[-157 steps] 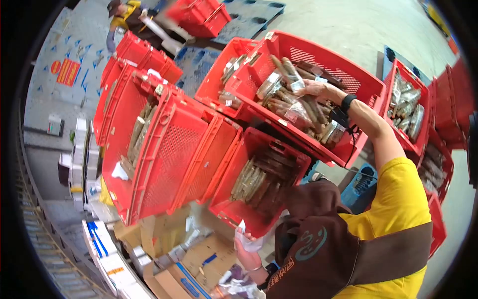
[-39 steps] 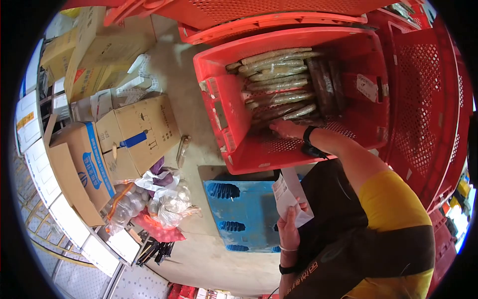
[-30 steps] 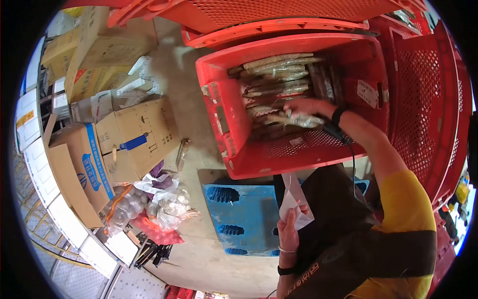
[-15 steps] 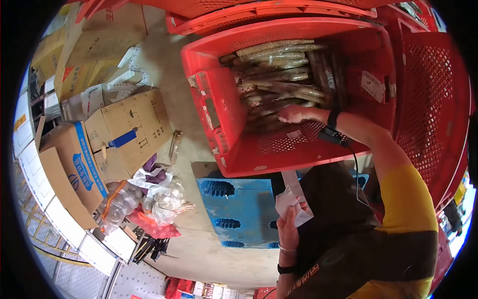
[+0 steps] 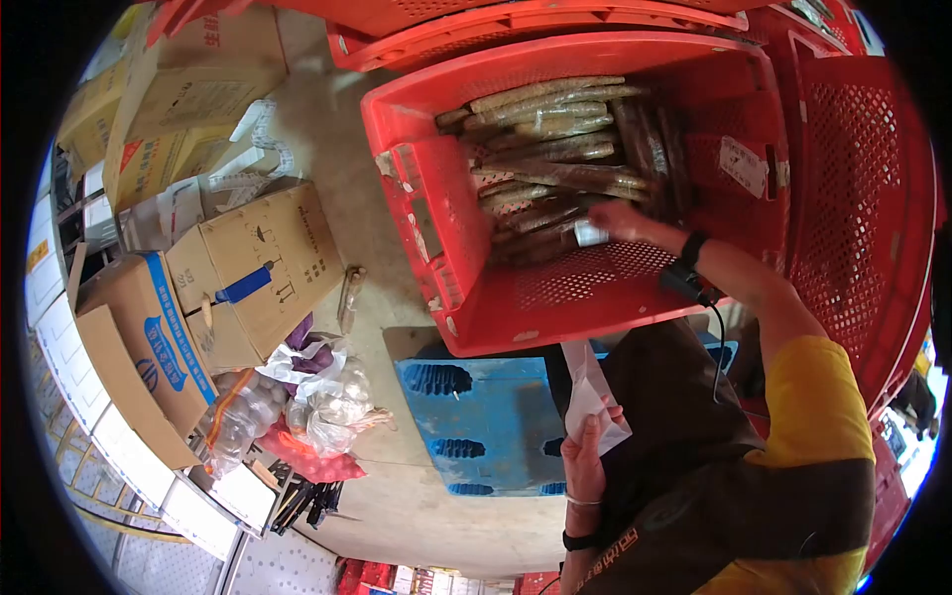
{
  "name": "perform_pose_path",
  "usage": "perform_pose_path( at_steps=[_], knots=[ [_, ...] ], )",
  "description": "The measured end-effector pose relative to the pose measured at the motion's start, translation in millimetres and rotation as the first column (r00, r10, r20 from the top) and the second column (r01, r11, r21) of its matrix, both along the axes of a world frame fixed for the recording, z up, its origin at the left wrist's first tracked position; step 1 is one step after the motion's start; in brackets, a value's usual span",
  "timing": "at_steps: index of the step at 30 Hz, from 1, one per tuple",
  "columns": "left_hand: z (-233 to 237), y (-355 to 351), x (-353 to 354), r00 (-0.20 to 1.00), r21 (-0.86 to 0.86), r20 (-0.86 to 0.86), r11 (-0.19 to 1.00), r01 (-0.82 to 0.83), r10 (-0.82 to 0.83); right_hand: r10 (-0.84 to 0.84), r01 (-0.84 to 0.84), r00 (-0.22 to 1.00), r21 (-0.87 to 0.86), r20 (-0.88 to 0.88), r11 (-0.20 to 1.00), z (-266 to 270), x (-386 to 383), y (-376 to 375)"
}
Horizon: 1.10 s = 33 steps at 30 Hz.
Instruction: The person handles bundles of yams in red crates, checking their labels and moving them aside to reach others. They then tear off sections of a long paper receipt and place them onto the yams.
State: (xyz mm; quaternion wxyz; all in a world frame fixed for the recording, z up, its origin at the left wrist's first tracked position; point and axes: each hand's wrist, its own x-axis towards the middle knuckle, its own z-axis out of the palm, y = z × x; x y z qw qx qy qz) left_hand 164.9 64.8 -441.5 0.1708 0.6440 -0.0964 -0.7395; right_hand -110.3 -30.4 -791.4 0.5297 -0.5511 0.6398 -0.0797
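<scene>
A red plastic crate (image 5: 476, 317) holds several long brown yams (image 5: 555, 149) wrapped in clear film. Inside it, my right hand (image 5: 623, 220) is low over the front yams, its fingers pinched on a small white label (image 5: 591, 233). A black band with a small device and a cable is on that wrist. Below the crate's near side, my left hand (image 5: 585, 461) grips a strip of white label paper (image 5: 587, 392), which hangs in a long folded length up towards the crate rim.
Under the crate lies a blue pallet (image 5: 496, 407). Cardboard boxes (image 5: 258, 268) stand on the left, with bagged produce (image 5: 332, 402) beside them. More red crates (image 5: 853, 198) adjoin on the right and at the top.
My right hand has shifted slightly right within the crate, and a white label now shows at its fingers. My left hand has moved slightly down and right with the paper strip.
</scene>
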Motion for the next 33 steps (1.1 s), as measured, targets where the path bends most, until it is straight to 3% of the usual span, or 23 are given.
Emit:
perform_pose_path(
  at_steps=[1, 2, 4, 5, 7, 8, 10, 14, 16, 19, 20, 21, 23, 25, 27, 29, 30, 31, 32, 33],
  knots=[
    [-1.6, 2.0, 3.0, 1.0, -0.005, 0.022, 1.0, -0.004, 0.005, -0.205, 0.201, 0.978, -0.072, -0.05, 0.977, 20.1, -11.9, -15.1],
    [-2.7, 2.2, 4.0, 0.999, -0.01, 0.043, 1.0, -0.009, 0.01, -0.203, 0.199, 0.978, -0.073, -0.056, 0.977, 19.4, -14.5, -21.7],
    [-1.1, -3.5, -1.3, 0.999, 0.012, 0.02, 0.999, -0.042, 0.041, -0.412, 0.351, 0.895, -0.304, -0.168, 0.886, 19.4, -22.7, -32.1],
    [-0.1, -7.2, -3.5, 0.998, 0.032, 0.009, 0.997, -0.066, 0.066, -0.413, 0.35, 0.895, -0.307, -0.171, 0.885, 17.5, -21.4, -36.0],
    [0.8, -8.1, -8.4, 1.0, 0.002, -0.006, 1.0, -0.018, 0.018, -0.245, 0.046, 0.857, -0.406, -0.453, 0.913, 10.4, -11.1, -42.6],
    [1.5, -7.3, -7.9, 0.999, -0.022, -0.019, 0.999, 0.028, -0.029, -0.254, 0.059, 0.857, -0.404, -0.449, 0.913, 6.8, -7.0, -43.9],
    [1.3, -5.0, -3.6, 0.999, -0.011, -0.018, 0.999, 0.035, -0.035, -0.225, 0.005, 0.744, -0.331, -0.629, 0.944, -1.2, -5.0, -47.3],
    [0.5, -9.1, -1.5, 0.999, -0.008, 0.049, 1.0, 0.009, -0.009, -0.218, -0.028, 0.767, -0.371, -0.603, 0.928, 1.2, -3.2, -44.3],
    [2.0, -8.8, -0.9, 0.999, -0.009, 0.033, 1.0, 0.022, -0.022, -0.341, 0.168, 0.789, -0.355, -0.511, 0.92, 14.1, -7.1, -43.5],
    [6.1, -9.9, -2.3, 1.0, 0.002, 0.007, 1.0, 0.03, -0.03, -0.403, 0.185, 0.763, -0.427, -0.505, 0.885, 38.0, -17.7, -46.2],
    [6.3, -10.6, -2.3, 1.0, 0.018, 0.0, 1.0, 0.024, -0.024, -0.312, 0.045, 0.828, -0.5, -0.465, 0.865, 47.2, -23.2, -48.8],
    [4.2, -9.8, -1.3, 1.0, 0.016, 0.0, 1.0, 0.023, -0.023, -0.312, 0.044, 0.829, -0.501, -0.465, 0.864, 48.8, -18.7, -55.2],
    [-2.2, -4.7, 0.1, 0.999, -0.008, 0.01, 0.999, 0.037, -0.037, 0.089, -0.289, 0.921, -0.512, -0.379, 0.809, 35.6, -9.3, -60.4],
    [-6.3, -0.7, -4.2, 1.0, 0.008, 0.011, 1.0, 0.021, -0.022, 0.082, -0.329, 0.888, -0.501, -0.453, 0.801, -9.1, -16.2, -62.0],
    [-1.3, 2.1, 1.4, 0.999, 0.026, 0.021, 0.999, 0.027, -0.027, 0.138, -0.32, 0.906, -0.436, -0.4, 0.841, -8.8, -13.9, -67.1],
    [-0.3, 0.5, -0.4, 1.0, 0.025, 0.012, 0.999, 0.024, -0.024, 0.179, -0.37, 0.896, -0.459, -0.407, 0.807, -0.7, -26.5, -72.6],
    [-0.4, -1.4, -1.4, 1.0, 0.009, 0.003, 1.0, 0.019, -0.019, 0.052, -0.103, 0.99, -0.425, -0.132, 0.899, 5.1, -29.4, -73.0],
    [0.8, -1.1, -0.5, 1.0, -0.015, 0.018, 1.0, 0.023, -0.023, -0.112, 0.152, 0.983, -0.306, 0.144, 0.94, 7.3, -31.5, -70.4],
    [1.1, -0.8, 0.2, 0.999, -0.034, 0.037, 0.999, 0.03, -0.029, -0.13, 0.104, 0.99, -0.335, -0.056, 0.936, 23.5, -37.6, -70.8],
    [1.3, -0.4, 0.0, 0.999, -0.036, 0.035, 0.999, 0.03, -0.028, -0.13, 0.103, 0.99, -0.337, -0.057, 0.936, 34.8, -29.8, -68.7]
  ],
)
